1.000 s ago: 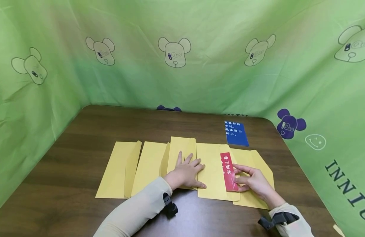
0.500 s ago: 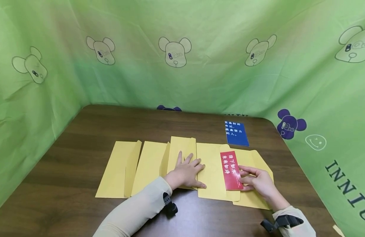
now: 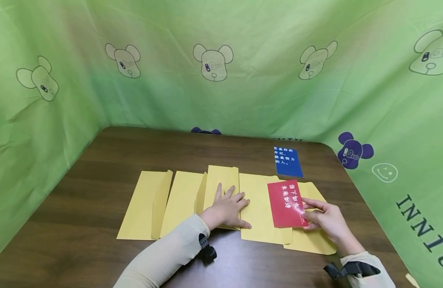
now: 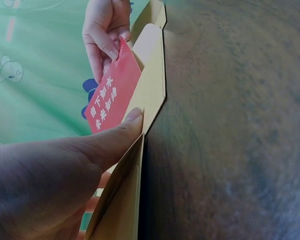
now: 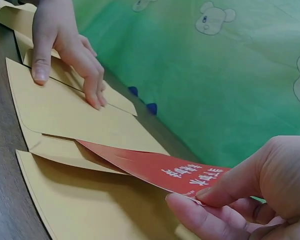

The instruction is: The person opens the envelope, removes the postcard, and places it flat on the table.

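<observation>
In the head view, my right hand pinches the right edge of a red card with white characters between thumb and fingers. The card's far end sits in the mouth of a yellow envelope, as the right wrist view shows; most of the card is outside, tilted up above the flap. My left hand lies spread with straight fingers across that envelope and the neighbouring yellow envelope to its left. In the left wrist view, the left thumb rests on the yellow paper.
Another yellow envelope lies partly under the card at the right. Two more, a yellow envelope and its neighbour, lie to the left. A blue card lies behind them on the brown table. Green printed cloth surrounds the table.
My right hand has moved right, drawing the red card further out of the envelope, so both columns of characters and more red show. The left hand has stayed in place.
</observation>
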Action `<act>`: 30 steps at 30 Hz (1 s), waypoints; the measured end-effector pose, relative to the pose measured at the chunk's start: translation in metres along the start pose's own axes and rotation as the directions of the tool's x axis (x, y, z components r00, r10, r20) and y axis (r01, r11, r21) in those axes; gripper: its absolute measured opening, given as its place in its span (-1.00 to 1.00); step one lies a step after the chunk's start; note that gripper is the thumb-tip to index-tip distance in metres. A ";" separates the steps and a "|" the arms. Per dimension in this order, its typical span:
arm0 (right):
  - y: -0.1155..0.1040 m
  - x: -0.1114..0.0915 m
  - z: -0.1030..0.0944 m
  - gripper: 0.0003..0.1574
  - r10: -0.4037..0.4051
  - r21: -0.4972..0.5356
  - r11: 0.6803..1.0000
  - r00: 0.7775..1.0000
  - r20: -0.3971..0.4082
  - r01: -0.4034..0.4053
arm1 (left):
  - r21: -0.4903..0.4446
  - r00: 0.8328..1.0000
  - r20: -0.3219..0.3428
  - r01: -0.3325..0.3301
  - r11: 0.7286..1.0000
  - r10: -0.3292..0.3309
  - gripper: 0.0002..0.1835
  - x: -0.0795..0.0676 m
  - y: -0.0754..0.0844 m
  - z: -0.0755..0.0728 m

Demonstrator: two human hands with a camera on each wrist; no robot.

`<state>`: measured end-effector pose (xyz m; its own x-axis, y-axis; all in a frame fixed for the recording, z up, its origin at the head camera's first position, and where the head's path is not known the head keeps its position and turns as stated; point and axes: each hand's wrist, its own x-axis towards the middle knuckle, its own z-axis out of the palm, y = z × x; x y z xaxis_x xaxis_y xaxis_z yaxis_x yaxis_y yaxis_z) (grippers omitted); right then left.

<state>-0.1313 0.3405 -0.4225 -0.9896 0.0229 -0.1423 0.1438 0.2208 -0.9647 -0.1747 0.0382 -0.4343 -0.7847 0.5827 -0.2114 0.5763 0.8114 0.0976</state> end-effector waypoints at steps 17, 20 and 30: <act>-0.007 0.005 -0.020 -0.41 -0.070 0.027 0.997 0.996 -0.047 0.071 | 0.008 1.000 0.009 0.004 1.000 -0.004 -0.11 0.005 -0.001 0.003; -0.010 0.009 -0.020 -0.38 -0.081 0.011 0.997 0.995 -0.055 0.082 | 0.003 1.000 0.003 0.004 1.000 -0.004 -0.12 0.003 -0.001 0.000; -0.028 0.027 -0.007 -0.35 -0.126 0.021 0.992 0.990 -0.063 0.128 | 0.000 1.000 0.004 -0.001 1.000 0.001 -0.11 0.004 -0.001 0.001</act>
<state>-0.1622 0.3423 -0.3979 -0.9984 0.0563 -0.0051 0.0164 0.2017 -0.9793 -0.1780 0.0394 -0.4362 -0.7831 0.5833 -0.2156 0.5772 0.8108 0.0974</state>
